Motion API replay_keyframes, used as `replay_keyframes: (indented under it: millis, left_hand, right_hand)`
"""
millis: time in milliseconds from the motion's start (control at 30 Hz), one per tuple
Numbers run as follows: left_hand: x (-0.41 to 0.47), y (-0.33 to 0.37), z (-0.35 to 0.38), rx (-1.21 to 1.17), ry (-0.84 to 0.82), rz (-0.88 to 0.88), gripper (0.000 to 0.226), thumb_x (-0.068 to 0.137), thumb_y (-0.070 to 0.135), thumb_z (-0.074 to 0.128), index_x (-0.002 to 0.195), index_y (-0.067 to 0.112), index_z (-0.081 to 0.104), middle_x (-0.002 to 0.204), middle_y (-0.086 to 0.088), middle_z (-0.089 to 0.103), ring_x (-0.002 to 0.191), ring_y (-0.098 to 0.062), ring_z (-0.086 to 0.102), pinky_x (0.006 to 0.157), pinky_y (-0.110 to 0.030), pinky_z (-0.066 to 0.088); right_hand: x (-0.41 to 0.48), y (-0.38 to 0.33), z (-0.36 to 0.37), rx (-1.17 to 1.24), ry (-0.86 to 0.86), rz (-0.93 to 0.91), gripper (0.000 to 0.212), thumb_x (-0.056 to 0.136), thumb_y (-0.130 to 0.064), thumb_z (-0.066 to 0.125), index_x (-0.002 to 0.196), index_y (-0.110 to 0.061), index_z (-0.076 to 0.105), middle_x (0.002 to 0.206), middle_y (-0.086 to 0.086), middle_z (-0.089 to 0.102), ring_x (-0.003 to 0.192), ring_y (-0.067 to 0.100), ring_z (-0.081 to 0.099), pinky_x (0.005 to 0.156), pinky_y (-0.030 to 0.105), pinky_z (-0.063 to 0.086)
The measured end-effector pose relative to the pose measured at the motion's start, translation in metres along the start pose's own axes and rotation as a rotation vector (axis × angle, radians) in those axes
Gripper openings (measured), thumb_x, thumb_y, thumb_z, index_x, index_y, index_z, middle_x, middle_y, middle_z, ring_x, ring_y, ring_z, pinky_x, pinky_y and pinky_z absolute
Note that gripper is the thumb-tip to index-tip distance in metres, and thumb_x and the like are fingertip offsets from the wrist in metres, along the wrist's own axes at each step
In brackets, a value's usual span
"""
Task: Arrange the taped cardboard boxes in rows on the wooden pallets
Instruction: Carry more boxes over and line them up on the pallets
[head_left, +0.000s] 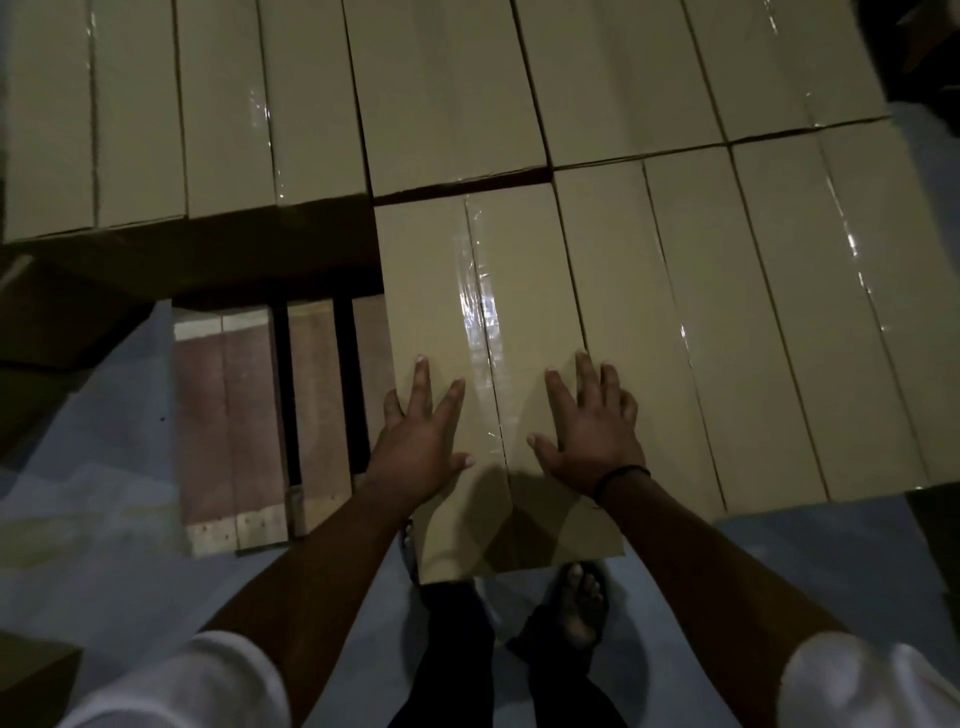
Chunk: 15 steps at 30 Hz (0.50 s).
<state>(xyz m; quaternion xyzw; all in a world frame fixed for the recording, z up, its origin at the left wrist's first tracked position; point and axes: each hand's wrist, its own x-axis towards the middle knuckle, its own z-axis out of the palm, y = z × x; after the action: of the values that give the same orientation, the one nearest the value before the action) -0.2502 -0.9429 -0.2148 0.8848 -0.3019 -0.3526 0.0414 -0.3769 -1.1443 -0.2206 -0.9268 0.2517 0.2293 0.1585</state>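
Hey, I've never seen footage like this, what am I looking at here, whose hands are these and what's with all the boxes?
This single picture comes from a camera worn on a person's head, looking down. No machine: just two bare hands. The left hand and right hand lie flat, fingers spread, on top of a taped cardboard box, which sits beside other boxes already in rows. Nothing is gripped; the palms only press. To the left, bare slats of a wooden pallet show. The box's near end sticks out past its neighbours.

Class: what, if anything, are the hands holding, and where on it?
Nothing gripped: left hand and right hand press flat, fingers spread, on the near top of the box.
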Motion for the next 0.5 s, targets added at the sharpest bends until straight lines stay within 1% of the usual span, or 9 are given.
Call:
replay_keyframes:
  millis: [100, 233, 333, 433, 500]
  left_hand:
    - [-0.015, 0.010, 0.011, 0.026, 0.006, -0.025, 0.101, 0.092, 0.051, 0.069, 0.162, 0.041, -0.004, 0.164, 0.002, -0.037, 0.152, -0.053, -0.006, 0.115, -0.062, 0.034]
    - [-0.046, 0.024, 0.027, 0.097, -0.071, -0.049, 0.114, 0.085, 0.056, 0.075, 0.161, 0.040, -0.009, 0.164, 0.000, -0.037, 0.150, -0.056, -0.003, 0.110, -0.064, 0.038]
    - [-0.072, 0.035, 0.044, 0.128, -0.112, -0.070, 0.124, 0.080, 0.058, 0.079, 0.160, 0.040, -0.014, 0.162, -0.001, -0.039, 0.149, -0.058, 0.000, 0.111, -0.064, 0.036]
    - [-0.095, 0.037, 0.062, 0.153, -0.141, -0.066, 0.131, 0.077, 0.055, 0.083, 0.160, 0.038, -0.018, 0.160, -0.005, -0.044, 0.148, -0.061, 0.004, 0.111, -0.064, 0.036]
    - [-0.104, 0.035, 0.071, 0.153, -0.138, -0.052, 0.130, 0.080, 0.048, 0.084, 0.159, 0.038, -0.019, 0.159, -0.006, -0.044, 0.148, -0.060, 0.008, 0.111, -0.061, 0.040]
  right_hand:
    - [-0.018, 0.007, 0.010, -0.021, -0.004, -0.038, 0.093, 0.092, -0.066, 0.050, 0.163, -0.029, 0.002, 0.168, 0.012, -0.021, 0.153, 0.039, -0.015, 0.123, 0.058, 0.004]
    - [-0.045, 0.016, 0.020, -0.043, -0.037, -0.087, 0.098, 0.090, -0.067, 0.052, 0.163, -0.027, 0.001, 0.167, 0.014, -0.021, 0.153, 0.041, -0.016, 0.123, 0.058, 0.002]
    - [-0.073, 0.024, 0.030, -0.058, -0.100, -0.100, 0.107, 0.087, -0.072, 0.056, 0.162, -0.026, -0.005, 0.165, 0.016, -0.026, 0.152, 0.043, -0.019, 0.123, 0.058, 0.002]
    - [-0.105, 0.035, 0.046, -0.083, -0.143, -0.113, 0.117, 0.082, -0.074, 0.062, 0.162, -0.024, -0.008, 0.165, 0.020, -0.025, 0.151, 0.046, -0.018, 0.122, 0.059, 0.004]
    - [-0.121, 0.043, 0.054, -0.079, -0.168, -0.099, 0.118, 0.084, -0.068, 0.066, 0.162, -0.023, -0.010, 0.164, 0.020, -0.026, 0.151, 0.046, -0.019, 0.124, 0.058, 0.006]
